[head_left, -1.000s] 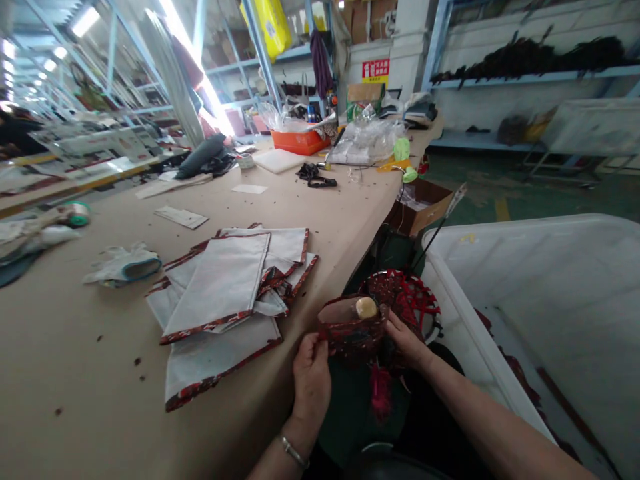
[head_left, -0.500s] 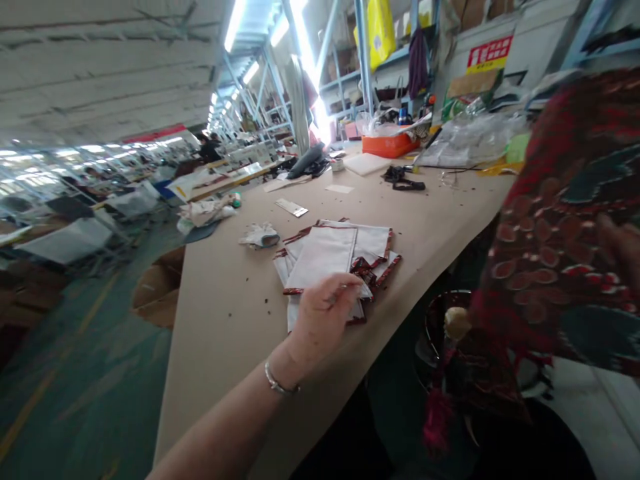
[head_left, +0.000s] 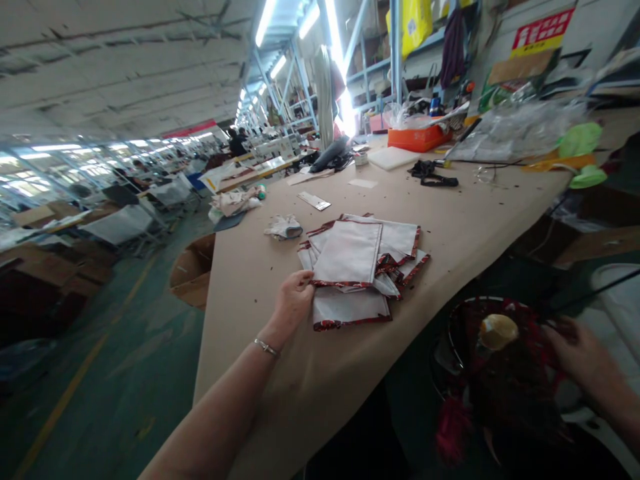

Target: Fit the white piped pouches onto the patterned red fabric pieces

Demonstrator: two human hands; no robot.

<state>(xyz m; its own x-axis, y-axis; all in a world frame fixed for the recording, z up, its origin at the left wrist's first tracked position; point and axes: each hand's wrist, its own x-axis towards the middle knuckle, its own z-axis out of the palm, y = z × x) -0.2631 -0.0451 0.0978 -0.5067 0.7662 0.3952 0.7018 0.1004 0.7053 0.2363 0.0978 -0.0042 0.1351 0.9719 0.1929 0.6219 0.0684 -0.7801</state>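
My left hand (head_left: 294, 301), with a bracelet at the wrist, pinches the left corner of a white cloth piece (head_left: 347, 252) edged in red-brown patterned binding. That piece lies on top of a loose, fanned pile of similar ones on the table. Another white piece (head_left: 350, 307) sticks out at the near side of the pile. Low at the right, below the table edge, my right hand (head_left: 583, 353) is closed on dark red patterned fabric (head_left: 525, 380). The fabric hangs over a round metal-rimmed container (head_left: 453, 333); shadow hides much of it.
On the brown-covered table (head_left: 250, 347) lie a white glove (head_left: 284, 227), a small ruler-like strip (head_left: 314, 201) and black scissors-like tools (head_left: 433, 175). An orange tray (head_left: 419, 138) stands farther back. A cardboard box (head_left: 193, 270) sits on the floor at the left.
My left hand has moved from over the pile's front to its left corner and taken hold there. My right hand has lowered the red patterned fabric from beside the table. The view has turned left.
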